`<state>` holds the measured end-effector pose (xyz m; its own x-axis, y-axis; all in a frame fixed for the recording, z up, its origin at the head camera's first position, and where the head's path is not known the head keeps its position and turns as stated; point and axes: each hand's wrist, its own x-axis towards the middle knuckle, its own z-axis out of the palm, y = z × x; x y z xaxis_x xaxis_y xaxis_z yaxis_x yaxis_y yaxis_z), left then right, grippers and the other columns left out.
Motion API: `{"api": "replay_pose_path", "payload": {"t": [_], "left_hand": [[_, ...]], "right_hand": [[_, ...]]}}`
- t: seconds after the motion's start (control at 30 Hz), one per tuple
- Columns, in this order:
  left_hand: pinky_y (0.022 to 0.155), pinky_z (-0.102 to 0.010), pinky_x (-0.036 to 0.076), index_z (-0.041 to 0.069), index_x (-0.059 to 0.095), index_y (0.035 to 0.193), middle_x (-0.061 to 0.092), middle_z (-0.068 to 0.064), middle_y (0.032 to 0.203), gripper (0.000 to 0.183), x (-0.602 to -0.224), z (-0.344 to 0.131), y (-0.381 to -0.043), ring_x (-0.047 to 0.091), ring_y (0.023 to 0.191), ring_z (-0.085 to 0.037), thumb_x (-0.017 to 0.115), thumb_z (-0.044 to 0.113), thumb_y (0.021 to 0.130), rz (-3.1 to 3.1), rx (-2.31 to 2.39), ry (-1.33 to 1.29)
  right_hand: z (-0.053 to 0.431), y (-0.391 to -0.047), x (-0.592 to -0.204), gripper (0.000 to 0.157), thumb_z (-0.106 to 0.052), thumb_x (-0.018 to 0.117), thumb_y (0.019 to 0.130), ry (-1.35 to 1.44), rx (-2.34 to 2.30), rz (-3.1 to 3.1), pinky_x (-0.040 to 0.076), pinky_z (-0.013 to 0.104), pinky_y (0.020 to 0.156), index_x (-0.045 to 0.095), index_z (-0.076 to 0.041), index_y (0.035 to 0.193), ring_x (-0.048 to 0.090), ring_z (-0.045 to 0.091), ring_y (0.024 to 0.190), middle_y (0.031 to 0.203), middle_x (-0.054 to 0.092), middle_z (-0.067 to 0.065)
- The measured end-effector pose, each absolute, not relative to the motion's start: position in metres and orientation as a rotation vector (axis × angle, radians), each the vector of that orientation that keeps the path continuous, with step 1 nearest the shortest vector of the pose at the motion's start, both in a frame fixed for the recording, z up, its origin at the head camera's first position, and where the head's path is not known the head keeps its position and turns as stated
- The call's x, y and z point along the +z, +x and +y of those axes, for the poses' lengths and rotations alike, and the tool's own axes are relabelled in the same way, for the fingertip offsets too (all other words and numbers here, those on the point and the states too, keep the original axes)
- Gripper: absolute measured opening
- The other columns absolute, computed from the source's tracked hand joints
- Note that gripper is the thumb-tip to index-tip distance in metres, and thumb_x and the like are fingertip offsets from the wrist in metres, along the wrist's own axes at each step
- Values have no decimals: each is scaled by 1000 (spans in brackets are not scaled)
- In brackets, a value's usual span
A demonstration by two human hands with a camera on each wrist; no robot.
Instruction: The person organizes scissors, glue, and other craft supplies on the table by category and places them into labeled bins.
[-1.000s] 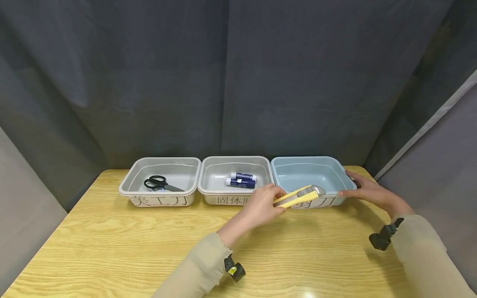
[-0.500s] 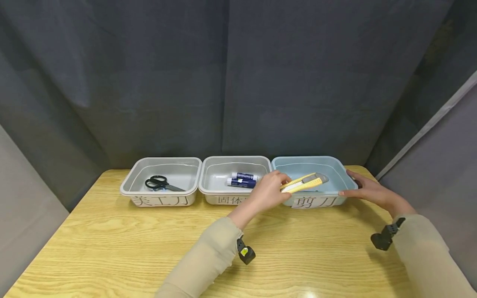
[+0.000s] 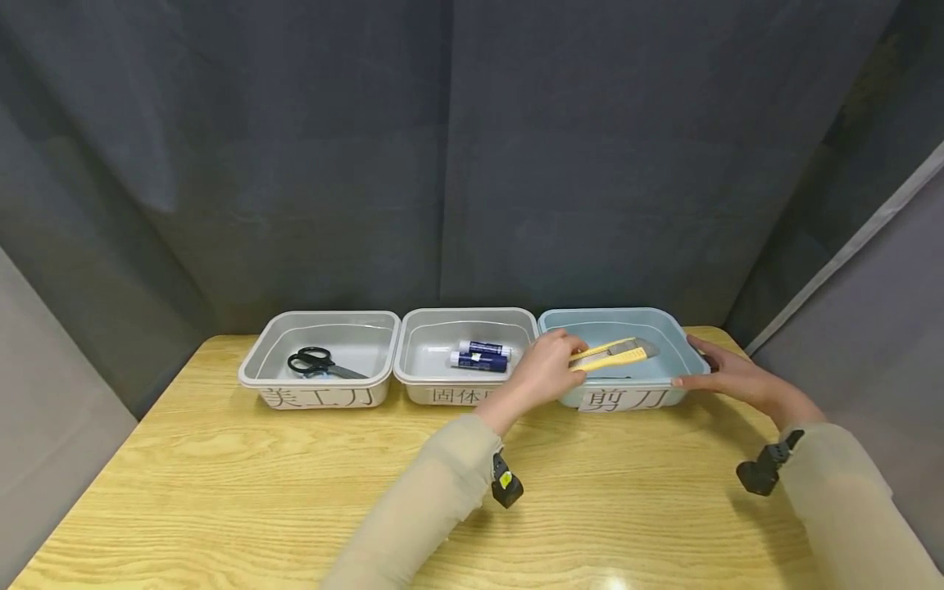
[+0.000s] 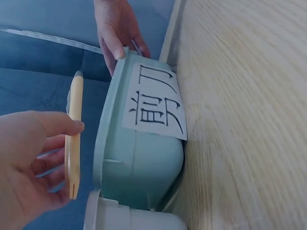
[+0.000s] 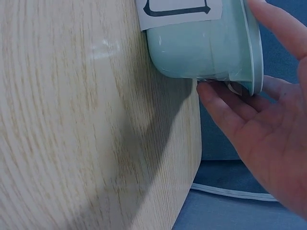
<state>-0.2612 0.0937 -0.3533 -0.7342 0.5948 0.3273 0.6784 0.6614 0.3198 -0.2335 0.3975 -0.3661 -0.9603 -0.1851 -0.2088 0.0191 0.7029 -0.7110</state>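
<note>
My left hand (image 3: 547, 365) pinches a yellow utility knife (image 3: 615, 353) between thumb and fingers, its grey end pointing right. The knife hangs over the light-blue bin (image 3: 608, 321) at the right of the row; in the left wrist view the knife (image 4: 74, 143) shows edge-on, beside the bin's rim. My right hand (image 3: 726, 375) grips the right end of that bin, thumb at the front rim and fingers along the outer side (image 5: 225, 108). A white label (image 3: 625, 400) with black characters is on the bin's front. A thin dark thing in the bin is mostly hidden behind the knife.
Left of the blue bin stands a grey bin (image 3: 435, 324) with two blue glue sticks (image 3: 479, 360). The far-left grey bin (image 3: 273, 344) holds black-handled scissors (image 3: 313, 360). All stand on a wood-grain table (image 3: 258, 483) before a dark curtain (image 3: 332, 164).
My left hand has carried the utility knife up and rightward, from in front of the blue bin's label to over its opening. The right hand stays at the bin's end.
</note>
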Motion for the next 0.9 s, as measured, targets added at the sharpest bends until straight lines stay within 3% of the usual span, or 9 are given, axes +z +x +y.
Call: {"api": "replay_pose_path", "payload": {"t": [0.6,0.9], "left_hand": [[75,-18,45,16,63,115,60,3,102,35,-358,123,-286,56,90,-8,69,23,81,-2673,-741,-955],[64,-14,42,16,63,113,59,4,95,36,-366,136,-285,54,79,-5,70,26,80,-2697,-799,-934]], "right_hand": [[399,-233,-367,95,-33,62,85,-137,-1094,2682,25,65,97,-4,-1,145,20,46,128,144,12,33],[401,-234,-369,95,-33,62,84,-147,-1084,2693,24,65,98,-4,-1,145,19,47,129,144,12,34]]}}
